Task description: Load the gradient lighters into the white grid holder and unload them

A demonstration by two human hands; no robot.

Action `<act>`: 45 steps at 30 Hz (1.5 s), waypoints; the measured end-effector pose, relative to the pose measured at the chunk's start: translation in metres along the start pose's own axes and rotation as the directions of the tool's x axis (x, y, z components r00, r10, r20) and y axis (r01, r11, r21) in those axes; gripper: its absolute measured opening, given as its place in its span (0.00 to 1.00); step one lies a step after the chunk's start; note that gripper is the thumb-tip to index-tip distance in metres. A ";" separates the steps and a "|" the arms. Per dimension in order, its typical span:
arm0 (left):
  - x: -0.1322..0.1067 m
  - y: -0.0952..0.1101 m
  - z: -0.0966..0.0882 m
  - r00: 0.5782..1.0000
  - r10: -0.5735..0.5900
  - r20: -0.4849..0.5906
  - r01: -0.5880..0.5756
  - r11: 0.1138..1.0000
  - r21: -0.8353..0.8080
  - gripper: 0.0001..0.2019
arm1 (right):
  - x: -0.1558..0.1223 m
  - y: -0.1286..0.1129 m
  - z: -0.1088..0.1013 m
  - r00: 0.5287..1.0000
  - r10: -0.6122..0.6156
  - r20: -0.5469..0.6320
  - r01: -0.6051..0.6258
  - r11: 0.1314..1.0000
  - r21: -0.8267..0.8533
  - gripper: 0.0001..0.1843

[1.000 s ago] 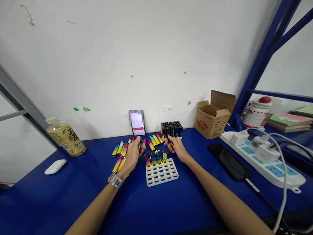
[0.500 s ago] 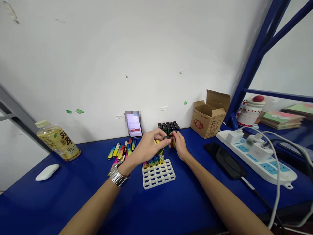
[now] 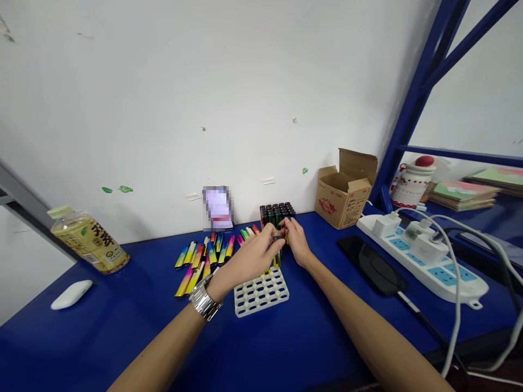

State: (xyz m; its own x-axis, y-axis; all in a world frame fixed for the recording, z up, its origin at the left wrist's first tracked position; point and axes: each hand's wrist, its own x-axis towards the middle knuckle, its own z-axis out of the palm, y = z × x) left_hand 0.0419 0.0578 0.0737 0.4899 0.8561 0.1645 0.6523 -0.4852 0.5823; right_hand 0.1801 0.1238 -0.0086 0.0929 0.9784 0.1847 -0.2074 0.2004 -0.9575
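Note:
My left hand (image 3: pixel 252 257) and my right hand (image 3: pixel 297 241) meet above the far edge of a white tray with holes (image 3: pixel 261 292). Both pinch a dark-topped lighter (image 3: pixel 278 246) held upright between their fingertips. Some lighters stand in the tray's far row, mostly hidden behind my left hand. Several rainbow-coloured lighters (image 3: pixel 206 254) lie loose on the blue table (image 3: pixel 122 332) to the left. A block of black-topped lighters (image 3: pixel 277 214) stands at the wall behind my hands. I wear a metal watch (image 3: pixel 204 300) on my left wrist.
A tea bottle (image 3: pixel 87 242) and a white mouse (image 3: pixel 72 294) lie at the left. A phone (image 3: pixel 218 208) leans on the wall. An open cardboard box (image 3: pixel 345 189), a dark phone (image 3: pixel 371 263) and a power strip (image 3: pixel 425 257) with plugs sit at the right.
My left hand crossed from the loose lighters to the tray's far right and joined the right hand on a lighter. The view drifted a little, shifting everything left.

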 end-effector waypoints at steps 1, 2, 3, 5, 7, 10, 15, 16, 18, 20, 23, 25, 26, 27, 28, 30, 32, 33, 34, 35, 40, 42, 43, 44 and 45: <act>-0.001 -0.002 0.001 0.999 -0.013 0.037 0.011 0.998 0.056 0.11 | 0.001 0.001 0.000 1.000 0.010 0.006 -0.010 1.000 0.012 0.21; -0.002 -0.004 0.002 0.998 -0.026 0.065 0.019 0.994 0.110 0.11 | 0.001 0.002 0.000 1.000 0.018 0.015 -0.018 1.000 0.023 0.22; -0.003 -0.005 0.003 0.996 -0.035 0.084 0.021 0.987 0.162 0.11 | 0.002 0.003 0.000 0.999 0.022 0.023 -0.023 0.999 0.031 0.22; -0.004 -0.006 0.003 0.994 -0.034 0.103 0.007 0.967 0.255 0.11 | 0.002 0.005 0.000 0.999 0.023 0.034 -0.025 0.999 0.041 0.23; -0.005 -0.006 0.001 0.994 -0.015 0.108 -0.021 0.945 0.328 0.11 | 0.003 0.006 -0.001 0.999 0.020 0.040 -0.022 0.999 0.043 0.23; -0.005 -0.004 -0.002 0.994 0.019 0.105 -0.056 0.930 0.363 0.10 | 0.003 0.007 0.000 0.999 0.019 0.045 -0.021 0.999 0.036 0.23; -0.004 -0.003 -0.002 0.996 0.043 0.075 -0.063 0.955 0.289 0.09 | 0.002 0.006 0.000 0.999 0.020 0.047 -0.020 1.000 0.010 0.22; -0.004 -0.003 -0.002 0.996 0.053 0.078 -0.073 0.958 0.279 0.09 | 0.002 0.006 0.001 0.999 0.020 0.047 -0.021 1.000 0.004 0.22; -0.003 -0.003 -0.001 0.993 0.075 0.089 -0.097 0.952 0.290 0.09 | 0.001 0.005 0.001 0.999 0.017 0.051 -0.017 1.000 -0.005 0.21; -0.003 -0.003 0.000 0.995 0.079 0.054 -0.093 0.930 0.354 0.09 | 0.001 0.004 0.001 0.998 0.014 0.060 -0.013 1.000 -0.016 0.20; -0.003 -0.002 0.003 0.997 0.076 -0.033 -0.055 0.908 0.414 0.10 | 0.001 0.004 0.001 0.997 0.015 0.073 -0.012 0.999 -0.035 0.20; -0.003 -0.001 0.005 0.998 0.063 -0.023 -0.050 0.928 0.370 0.10 | 0.001 0.004 0.001 0.997 0.010 0.081 -0.005 0.999 -0.052 0.19; -0.004 -0.001 0.007 0.999 0.053 -0.008 -0.047 0.938 0.343 0.11 | 0.001 0.004 0.000 0.996 0.005 0.084 0.000 0.998 -0.059 0.19; -0.004 0.000 0.008 0.999 0.042 -0.006 -0.038 0.946 0.323 0.11 | 0.001 0.004 0.000 0.996 0.000 0.087 0.005 0.998 -0.065 0.19; -0.005 0.000 0.010 0.999 0.029 -0.019 -0.021 0.949 0.316 0.11 | 0.001 0.004 0.000 0.996 -0.002 0.091 0.009 0.997 -0.072 0.18; -0.005 -0.001 0.013 0.997 0.000 -0.072 0.023 0.948 0.317 0.11 | 0.001 0.005 0.000 0.995 -0.001 0.097 0.009 0.997 -0.079 0.18; -0.006 -0.003 0.016 0.992 -0.038 -0.124 0.075 0.948 0.309 0.11 | 0.001 0.005 0.000 0.994 0.002 0.105 0.006 0.997 -0.082 0.17; -0.006 -0.004 0.016 0.989 -0.052 -0.137 0.092 0.947 0.308 0.10 | 0.001 0.006 0.000 0.994 0.003 0.109 0.006 0.996 -0.083 0.17; -0.006 -0.005 0.017 0.988 -0.059 -0.140 0.101 0.942 0.319 0.11 | 0.001 0.006 0.000 0.994 0.003 0.112 0.006 0.996 -0.085 0.17; -0.007 -0.005 0.016 0.990 -0.058 -0.130 0.100 0.934 0.343 0.11 | 0.002 0.006 0.000 0.993 0.003 0.116 0.007 0.996 -0.088 0.17; -0.014 0.001 0.009 1.000 -0.025 0.010 0.017 0.869 0.495 0.13 | 0.002 0.006 0.000 0.992 0.009 0.123 0.003 0.996 -0.091 0.17; -0.020 0.001 0.007 0.999 -0.029 -0.033 0.042 0.836 0.548 0.16 | 0.001 0.004 0.000 0.991 0.019 0.136 -0.009 0.997 -0.077 0.18; -0.023 0.000 0.007 0.998 -0.033 -0.061 0.062 0.816 0.575 0.19 | 0.000 0.003 0.000 0.990 0.019 0.143 -0.009 0.998 -0.064 0.18; -0.026 -0.003 0.008 0.996 -0.039 -0.076 0.077 0.796 0.600 0.21 | 0.000 0.002 0.000 0.989 0.013 0.149 -0.006 0.999 -0.045 0.18; -0.029 -0.006 0.010 0.996 -0.050 -0.070 0.083 0.779 0.621 0.23 | 0.000 0.002 0.000 0.988 0.005 0.152 -0.002 1.000 -0.018 0.19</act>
State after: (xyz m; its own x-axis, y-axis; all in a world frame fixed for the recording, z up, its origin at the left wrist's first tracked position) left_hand 0.0297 0.0340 0.0577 0.4149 0.8896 0.1907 0.9082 -0.4177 -0.0274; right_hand 0.1797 0.1242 -0.0101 -0.0567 0.9757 0.2117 -0.1900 0.1976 -0.9617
